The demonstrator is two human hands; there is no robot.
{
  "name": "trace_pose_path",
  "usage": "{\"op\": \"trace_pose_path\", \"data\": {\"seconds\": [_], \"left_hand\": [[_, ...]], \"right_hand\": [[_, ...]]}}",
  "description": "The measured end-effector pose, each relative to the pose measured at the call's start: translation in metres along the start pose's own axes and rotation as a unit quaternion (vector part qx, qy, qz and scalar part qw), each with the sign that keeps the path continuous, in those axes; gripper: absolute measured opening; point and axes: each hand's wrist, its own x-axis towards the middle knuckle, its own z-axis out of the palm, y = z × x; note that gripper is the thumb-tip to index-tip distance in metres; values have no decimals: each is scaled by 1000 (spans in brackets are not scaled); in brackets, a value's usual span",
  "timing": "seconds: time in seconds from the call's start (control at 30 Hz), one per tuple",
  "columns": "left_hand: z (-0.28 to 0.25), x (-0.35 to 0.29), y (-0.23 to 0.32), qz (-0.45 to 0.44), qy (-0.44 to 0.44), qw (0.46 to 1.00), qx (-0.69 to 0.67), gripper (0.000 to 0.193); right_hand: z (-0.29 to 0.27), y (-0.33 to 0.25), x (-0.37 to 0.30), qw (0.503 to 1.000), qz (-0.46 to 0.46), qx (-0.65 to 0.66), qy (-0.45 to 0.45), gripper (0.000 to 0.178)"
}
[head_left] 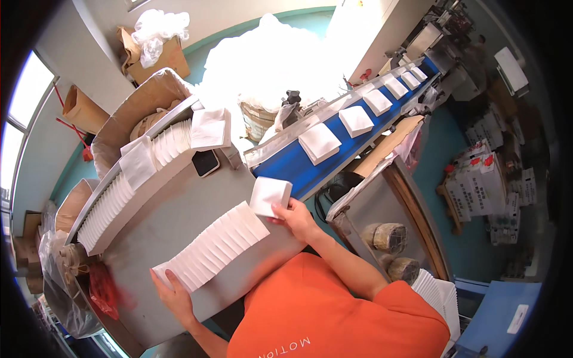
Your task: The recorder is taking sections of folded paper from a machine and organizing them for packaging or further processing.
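Our right hand (297, 221) pinches a stack (270, 194) beside the paper row (216, 247). Our half-open left hand (176, 299) braces the row; uneven pressure could buckle it.

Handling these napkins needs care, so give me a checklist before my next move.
1. Right hand gripping the stack: ok.
2. Left hand at the napkin row's far end: ok.
3. Stack touching the row: cannot tell; they look very close.
4. Table free of loose items: not ok; a phone lies there.
5. Gaps between napkins on the blue belt: ok.
6. Belt stopped: cannot tell from one picture.
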Motion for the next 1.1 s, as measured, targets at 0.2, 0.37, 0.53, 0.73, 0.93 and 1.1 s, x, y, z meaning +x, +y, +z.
{"op": "trace_pose_path", "data": {"seconds": [0.2,0.37,0.53,0.73,0.93,1.1], "left_hand": [[9,-7,27,68,-2,998,7,63],[15,-2,10,96,9,995,9,62],[10,0,13,88,-12,996,-13,67],[16,-12,28,111,-46,993,10,84],[16,-11,33,63,-31,997,15,88],[16,-14,36,57,-55,997,-7,89]], "right_hand": [[47,-9,-17,887,-216,-407,-5,60],[31,-5,-7,986,108,-88,-87,45],[-6,9,3,998,-16,-52,-41,47],[52,-10,-26,904,-168,-392,-41,61],[15,-8,-15,974,133,-125,-136,42],[-17,7,2,999,17,22,-16,39]]}}
